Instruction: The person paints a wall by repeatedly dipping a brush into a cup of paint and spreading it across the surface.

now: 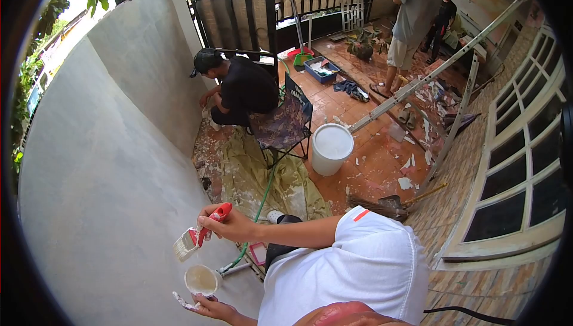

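In my right hand is a flat paintbrush, gripped by its red handle with the fingers closed. Its pale, paint-coated bristles point down and to the left, just above a small tub of whitish paint. My left hand supports that tub from below and its side, and white paint coats a stretched finger. The brush and the tub appear apart. Beside both hands rises a grey-white wall with patchy, streaked coating.
A person in black crouches at the wall by a folding chair. A large white bucket, ladder, green hose and crumpled drop cloth occupy the debris-strewn tiles. Other people stand farther back.
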`<state>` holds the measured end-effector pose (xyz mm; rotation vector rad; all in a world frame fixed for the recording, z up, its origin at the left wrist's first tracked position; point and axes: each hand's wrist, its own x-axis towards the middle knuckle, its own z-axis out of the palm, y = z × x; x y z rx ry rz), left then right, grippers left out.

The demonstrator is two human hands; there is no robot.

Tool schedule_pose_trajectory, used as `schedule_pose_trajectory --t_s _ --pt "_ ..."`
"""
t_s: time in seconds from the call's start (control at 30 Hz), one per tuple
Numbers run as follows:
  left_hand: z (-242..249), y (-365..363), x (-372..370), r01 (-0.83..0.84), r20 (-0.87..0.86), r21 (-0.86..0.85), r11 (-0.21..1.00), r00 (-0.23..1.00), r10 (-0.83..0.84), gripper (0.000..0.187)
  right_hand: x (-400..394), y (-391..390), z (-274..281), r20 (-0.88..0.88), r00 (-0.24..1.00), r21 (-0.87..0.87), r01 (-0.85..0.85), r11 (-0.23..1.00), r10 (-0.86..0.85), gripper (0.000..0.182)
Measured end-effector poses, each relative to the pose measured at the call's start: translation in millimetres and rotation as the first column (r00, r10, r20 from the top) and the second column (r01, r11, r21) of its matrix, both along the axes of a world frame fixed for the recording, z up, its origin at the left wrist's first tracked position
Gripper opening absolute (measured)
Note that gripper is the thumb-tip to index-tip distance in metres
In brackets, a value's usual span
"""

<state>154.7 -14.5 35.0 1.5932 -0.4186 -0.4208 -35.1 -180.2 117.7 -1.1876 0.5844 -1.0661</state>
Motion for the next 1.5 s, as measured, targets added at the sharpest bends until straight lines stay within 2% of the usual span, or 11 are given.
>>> schedule_pose_trajectory --t_s 0.47,0.63,0.77,0.93,1.13,1.2,1.33,1.4,1.5 --pt "1.4 -5.2 -7.2 -0.028 0.078 -0.033 0.999 0.996 0.031 0.027 0.1 -1.3 8.6 -0.007 1.0 -0.031 -0.01 0.999 0.01 0.024" --pt "1.9 -10.6 -9.3 -0.021 0.014 -0.099 0.995 1.0 0.023 0.027 -1.7 -9.8 11.8 0.021 1.0 -0.019 0.003 1.0 -0.002 0.025" --pt "-2.6 -24.5 -8.7 -0.01 0.027 -0.058 0.998 1.0 0.012 0.028 -3.4 -32.4 3.7 0.036 0.999 -0.021 -0.035 0.999 0.036 0.025" --pt "-1.0 -54.6 -8.6 -0.082 0.06 -0.071 0.994 0.994 0.087 0.03 -3.5 -76.4 11.1 0.045 0.996 -0.05 -0.079 0.996 0.081 0.024" --pt "13.4 -106.5 -22.9 -0.131 0.069 -0.079 0.988 0.988 0.137 0.033 -7.5 -129.3 16.7 0.159 0.983 -0.076 -0.081 0.994 0.093 0.024" --pt "13.7 -123.8 -24.3 -0.147 0.084 -0.085 0.985 0.984 0.154 0.034 -16.1 -145.8 26.6 0.112 0.988 -0.01 -0.105 0.994 0.105 0.025" --pt "28.1 -159.3 -42.8 -0.185 0.095 -0.081 0.979 0.977 0.192 0.034 -19.5 -175.2 24.4 0.125 0.984 -0.004 -0.125 0.992 0.124 0.025" --pt "23.9 -168.9 -40.8 -0.178 0.103 -0.076 0.981 0.977 0.185 0.034 -12.7 -188.3 19.3 0.201 0.971 -0.049 -0.124 0.991 0.131 0.025" --pt "19.5 -176.7 -41.3 -0.17 0.094 -0.064 0.983 0.98 0.175 0.033 -10.8 -202.4 19.3 0.17 0.967 -0.011 -0.192 0.981 0.191 0.025"
